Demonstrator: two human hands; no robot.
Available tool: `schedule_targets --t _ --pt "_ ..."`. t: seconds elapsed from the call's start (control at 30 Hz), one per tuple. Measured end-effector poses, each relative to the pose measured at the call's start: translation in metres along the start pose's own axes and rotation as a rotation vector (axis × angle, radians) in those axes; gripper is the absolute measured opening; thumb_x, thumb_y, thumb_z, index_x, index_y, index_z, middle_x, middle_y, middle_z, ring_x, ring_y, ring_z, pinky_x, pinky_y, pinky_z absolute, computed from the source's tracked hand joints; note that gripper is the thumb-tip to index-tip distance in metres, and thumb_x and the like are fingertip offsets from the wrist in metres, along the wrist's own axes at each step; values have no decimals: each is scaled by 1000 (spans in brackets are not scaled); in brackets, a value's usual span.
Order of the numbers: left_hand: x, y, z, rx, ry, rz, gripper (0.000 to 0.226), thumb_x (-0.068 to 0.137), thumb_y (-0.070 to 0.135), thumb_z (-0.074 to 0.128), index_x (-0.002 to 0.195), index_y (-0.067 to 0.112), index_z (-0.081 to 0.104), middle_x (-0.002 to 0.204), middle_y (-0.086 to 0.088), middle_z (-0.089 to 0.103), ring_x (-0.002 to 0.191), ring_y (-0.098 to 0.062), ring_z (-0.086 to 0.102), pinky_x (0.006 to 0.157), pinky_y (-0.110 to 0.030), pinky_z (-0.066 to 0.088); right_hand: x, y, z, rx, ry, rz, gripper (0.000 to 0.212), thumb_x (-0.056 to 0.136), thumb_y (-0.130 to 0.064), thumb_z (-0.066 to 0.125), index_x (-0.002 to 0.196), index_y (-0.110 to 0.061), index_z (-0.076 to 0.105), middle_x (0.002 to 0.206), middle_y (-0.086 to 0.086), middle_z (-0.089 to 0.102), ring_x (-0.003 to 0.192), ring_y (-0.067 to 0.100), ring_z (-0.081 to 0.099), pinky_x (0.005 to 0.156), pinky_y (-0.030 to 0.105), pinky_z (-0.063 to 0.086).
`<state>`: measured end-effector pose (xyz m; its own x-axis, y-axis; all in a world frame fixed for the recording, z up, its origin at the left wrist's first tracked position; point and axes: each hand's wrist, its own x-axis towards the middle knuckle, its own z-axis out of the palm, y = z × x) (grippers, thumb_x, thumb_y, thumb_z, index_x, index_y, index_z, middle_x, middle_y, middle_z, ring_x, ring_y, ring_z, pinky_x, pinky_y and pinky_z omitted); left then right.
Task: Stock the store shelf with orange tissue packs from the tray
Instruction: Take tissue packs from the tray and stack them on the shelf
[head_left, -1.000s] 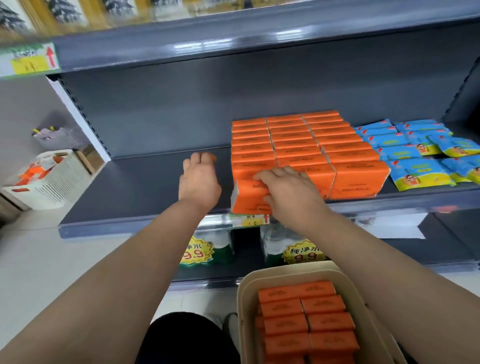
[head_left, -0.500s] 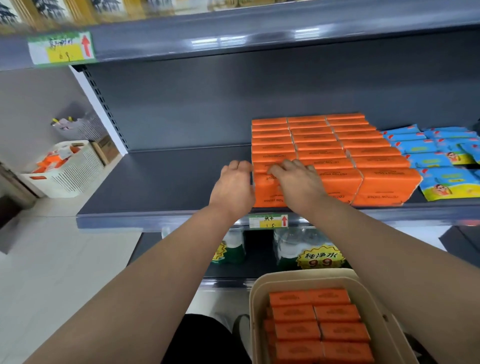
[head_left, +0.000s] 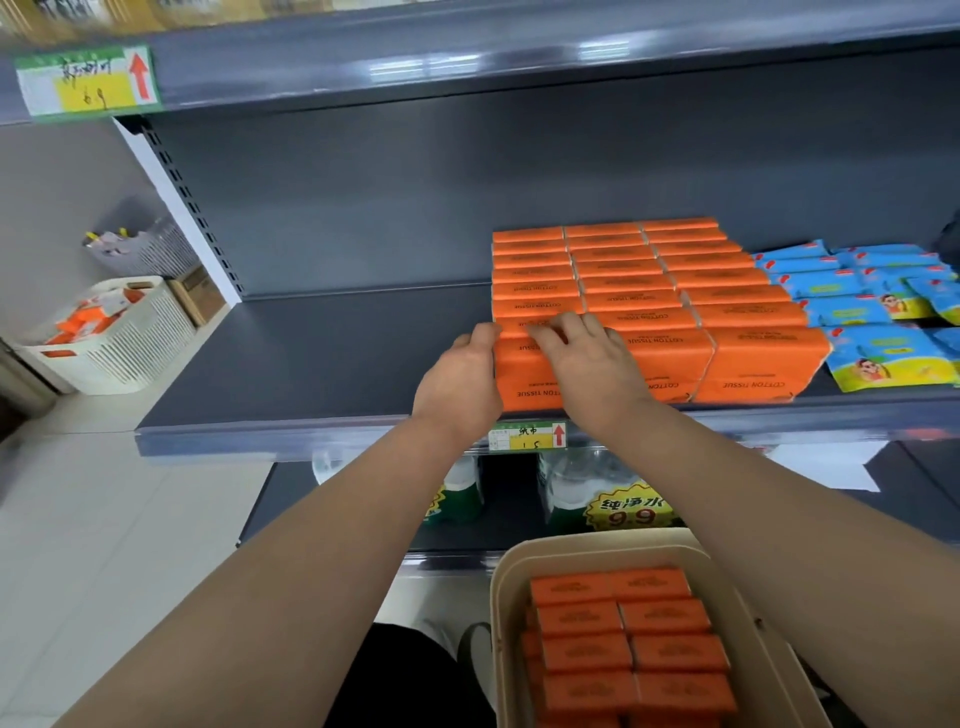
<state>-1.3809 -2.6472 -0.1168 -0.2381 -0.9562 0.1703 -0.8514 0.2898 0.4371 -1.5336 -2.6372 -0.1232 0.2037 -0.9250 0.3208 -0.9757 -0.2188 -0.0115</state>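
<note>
Several orange tissue packs (head_left: 675, 291) stand in three rows on the grey shelf (head_left: 322, 374). At the front of the left row sits one orange pack (head_left: 524, 379). My left hand (head_left: 460, 384) presses against its left side with fingers over the top edge. My right hand (head_left: 587, 364) rests on its top, fingers spread and lightly bent. Below, a beige tray (head_left: 504, 613) holds several more orange packs (head_left: 623, 644) in two columns.
Blue wet-wipe packs (head_left: 878, 312) lie to the right of the orange rows. The shelf's left half is bare. A white basket (head_left: 130, 343) stands on the floor at left. Water bottles with a yellow price sign (head_left: 628, 509) fill the lower shelf.
The front pack, tilted and held off the row a second ago, now stands flush in the left row. My left hand moved right from the bare shelf to the pack's side.
</note>
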Motion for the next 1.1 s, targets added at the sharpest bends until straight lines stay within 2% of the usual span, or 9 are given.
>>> schedule_targets --t 0.1,0.2,0.33,0.43,0.5,0.6,0.73,0.93,1.1 --pt "-11 4 -3 -22 56 -6 47 89 7 50 135 15 39 126 -7 54 103 -24 59 78 -40 52 -14 4 -3 -20 64 -25 75 72 10 59 140 -17 41 137 11 41 124 30 38 99 42 32" --pt "-28 6 2 -56 111 42 44 89 1 45 131 14 44 124 -4 57 98 -22 60 72 -37 51 -39 11 -1 -26 154 -40 66 65 10 65 126 -13 56 125 13 53 113 33 49 86 43 39" --pt "-62 10 31 -71 46 118 40 88 -1 45 125 12 53 121 -7 61 101 -25 60 81 -39 51 -95 23 19 -31 117 -30 58 59 6 72 113 -13 64 109 10 60 98 31 56 76 40 45" --pt "-91 15 68 -57 -93 115 35 89 3 47 120 15 57 120 -5 61 102 -25 61 84 -38 51 -150 38 46 -15 -33 18 60 56 5 73 111 -16 65 109 9 60 100 31 57 76 39 45" --pt "-111 18 98 -11 -202 103 34 89 7 50 120 18 58 120 -2 60 102 -21 60 84 -33 50 -188 48 63 -12 -216 64 56 68 -4 71 120 -23 58 119 4 55 111 26 51 84 40 43" --pt "-145 18 143 16 -355 59 29 90 14 50 118 21 58 116 -2 62 103 -20 60 89 -33 49 -236 60 83 17 -399 140 37 89 -28 55 126 -33 47 129 -3 48 123 21 43 99 39 35" --pt "-192 10 194 87 -603 10 31 90 16 47 121 19 50 121 -4 58 110 -25 57 93 -37 48 -286 71 104 99 -544 216 31 97 -37 41 127 -35 46 133 -4 46 132 21 35 109 40 26" --pt "-212 5 227 131 -646 32 31 90 25 50 120 27 49 122 1 54 109 -21 56 90 -38 50 -310 71 130 90 -696 256 33 96 -20 36 127 -28 45 130 -2 47 124 20 42 96 37 36" --pt "-206 -3 233 124 -604 -35 24 89 30 53 113 29 53 118 4 56 103 -18 59 84 -37 53 -305 62 156 114 -733 252 36 95 -15 35 129 -25 43 133 0 45 127 21 39 98 36 35"
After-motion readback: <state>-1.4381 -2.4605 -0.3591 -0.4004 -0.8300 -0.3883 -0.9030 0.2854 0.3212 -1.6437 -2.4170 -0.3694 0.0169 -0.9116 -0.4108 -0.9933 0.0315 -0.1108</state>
